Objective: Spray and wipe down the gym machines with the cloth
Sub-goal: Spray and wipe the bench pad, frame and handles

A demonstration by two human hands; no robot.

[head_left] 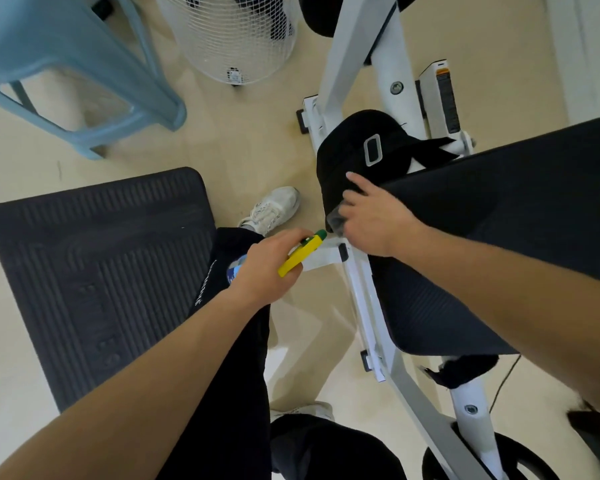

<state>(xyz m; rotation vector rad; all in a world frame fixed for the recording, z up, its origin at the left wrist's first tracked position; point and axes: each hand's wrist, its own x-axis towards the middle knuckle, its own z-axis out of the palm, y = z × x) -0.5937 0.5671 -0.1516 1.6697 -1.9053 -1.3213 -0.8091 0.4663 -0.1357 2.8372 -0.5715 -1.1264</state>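
My left hand [269,268] grips a spray bottle [300,252] with a yellow trigger head and green nozzle, pointed toward the white frame [364,299] of a gym machine. The bottle's body is mostly hidden behind the hand. My right hand [374,216] presses a dark cloth [336,221] against the black foam roller pad [357,157] at the end of the machine's black padded bench [499,237]. Only a small bunched part of the cloth shows beneath the fingers.
A black ribbed floor mat [101,265] lies at the left. A light-blue plastic stool [66,71] and a white floor fan [236,32] stand further off. My legs and white shoe [274,209] are between mat and machine. A black wheel [520,459] sits at bottom right.
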